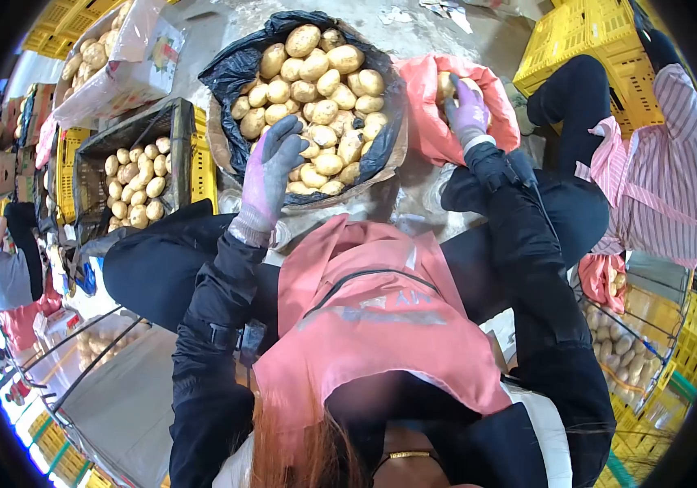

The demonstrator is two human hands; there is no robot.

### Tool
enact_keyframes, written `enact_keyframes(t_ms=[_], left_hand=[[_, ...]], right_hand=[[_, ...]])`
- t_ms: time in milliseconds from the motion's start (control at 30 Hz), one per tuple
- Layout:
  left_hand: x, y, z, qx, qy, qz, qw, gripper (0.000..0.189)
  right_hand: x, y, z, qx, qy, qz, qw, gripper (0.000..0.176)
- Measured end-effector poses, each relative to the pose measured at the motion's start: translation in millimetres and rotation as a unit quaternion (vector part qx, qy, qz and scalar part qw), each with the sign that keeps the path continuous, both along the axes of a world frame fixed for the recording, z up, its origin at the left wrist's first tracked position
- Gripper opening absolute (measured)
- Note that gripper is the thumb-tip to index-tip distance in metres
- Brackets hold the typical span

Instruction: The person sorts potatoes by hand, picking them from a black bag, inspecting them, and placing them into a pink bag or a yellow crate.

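Note:
My left hand (271, 171), in a purple and grey glove, hovers over or rests on the near left side of a large container lined with black plastic (222, 69). Its fingers are stretched out, and no potato shows in it. Pale yellow potatoes (328, 114) fill this container. At its right stands a pink bag (419, 102) with its mouth spread wide. My right hand (470, 114), in a purple glove, reaches into that bag with its fingers bent round a potato (445, 84). The hand partly hides the bag's contents.
A dark-lined crate (88, 175) of potatoes stands at left, beyond it a box (141, 69) with more potatoes. Yellow crates (580, 49) are stacked at upper right. A person in a striped top (662, 187) is close on the right; another person (7, 264) is at far left.

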State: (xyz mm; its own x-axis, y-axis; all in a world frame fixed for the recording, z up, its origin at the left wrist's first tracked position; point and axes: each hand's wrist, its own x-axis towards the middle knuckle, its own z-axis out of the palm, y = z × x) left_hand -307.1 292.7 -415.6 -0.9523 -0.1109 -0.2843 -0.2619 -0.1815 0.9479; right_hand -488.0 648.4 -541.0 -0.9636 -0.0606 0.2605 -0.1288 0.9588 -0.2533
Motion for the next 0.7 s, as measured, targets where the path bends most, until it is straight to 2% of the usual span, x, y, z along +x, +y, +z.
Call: enact_keyframes(t_ms=[67,100,133,167,200,267,333,400,500,600,700], left_hand=[[2,-8,-12,0.018,-0.012,0.007,1.000,0.047],[3,-10,-14,0.071,-0.030,0.029,0.997,0.048],[3,-11,-15,0.126,-0.047,0.050,0.990,0.048],[3,-12,-14,0.105,-0.039,0.047,0.993,0.049],[0,-13,-11,0.110,-0.036,0.054,0.992,0.049],[-2,-17,-6,0.125,-0.044,0.084,0.988,0.048],[-2,-20,-12,0.116,-0.011,0.080,0.990,0.050],[-5,-18,-12,0.108,-0.005,0.077,0.991,0.049],[-13,-18,-15,0.091,-0.029,0.076,0.992,0.047],[-19,-18,-15,0.059,-0.001,0.054,0.997,0.047],[-24,-24,-17,0.001,0.017,0.039,0.999,0.047]], right_hand=[[6,-14,2,0.033,-0.013,-0.002,0.999,0.047],[1,-17,0,0.032,-0.014,0.001,0.999,0.047],[-9,-15,-7,-0.086,-0.003,-0.058,0.995,0.045],[-19,-12,-13,-0.200,0.009,-0.114,0.973,0.043],[-16,-32,16,-0.175,0.125,-0.098,0.972,0.042],[-24,-78,63,-0.165,0.243,0.096,0.951,0.042],[-24,-132,87,-0.092,0.098,0.248,0.959,0.043],[-49,-177,47,0.028,0.026,0.318,0.947,0.043],[-75,-216,1,0.215,-0.033,0.283,0.934,0.043],[-90,-224,-28,0.298,0.067,0.254,0.917,0.034],[-101,-246,-21,0.322,0.030,0.235,0.917,0.025]])
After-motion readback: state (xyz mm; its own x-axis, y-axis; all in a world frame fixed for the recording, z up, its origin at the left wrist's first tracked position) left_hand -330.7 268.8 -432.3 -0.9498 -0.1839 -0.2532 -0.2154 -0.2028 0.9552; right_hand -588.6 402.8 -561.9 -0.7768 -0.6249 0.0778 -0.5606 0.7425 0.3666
